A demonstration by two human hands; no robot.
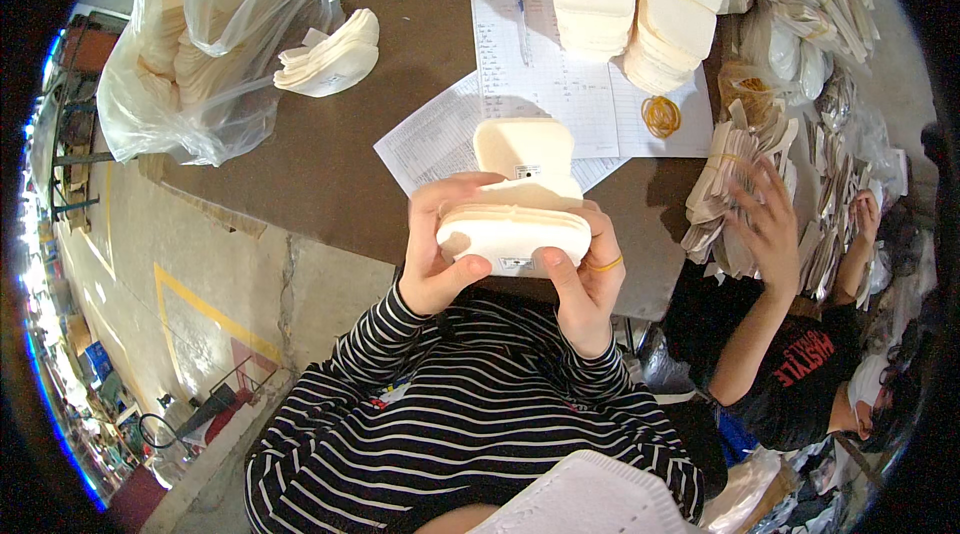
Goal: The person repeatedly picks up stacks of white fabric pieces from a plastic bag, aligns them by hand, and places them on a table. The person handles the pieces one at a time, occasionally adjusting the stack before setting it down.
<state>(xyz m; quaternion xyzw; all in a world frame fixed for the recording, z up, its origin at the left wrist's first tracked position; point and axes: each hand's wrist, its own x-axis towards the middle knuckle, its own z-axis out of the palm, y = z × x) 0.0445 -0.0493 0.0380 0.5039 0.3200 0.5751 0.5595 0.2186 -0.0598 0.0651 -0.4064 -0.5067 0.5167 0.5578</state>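
Between both hands, above the table's near edge, I hold a stack of cream, round-cornered flat pieces. A small printed label shows on its near face. My left hand is closed round the stack's left end, thumb in front and fingers behind. At the other end my right hand grips it likewise, with a yellow rubber band looped round a finger. Just beyond the stack is another cream piece with a label; whether it is joined to the stack I cannot tell.
Written sheets lie under a pen. Yellow rubber bands rest beside banded cream stacks. At left are a loose cream stack and a clear plastic bag. A co-worker's hand is near bundles at right.
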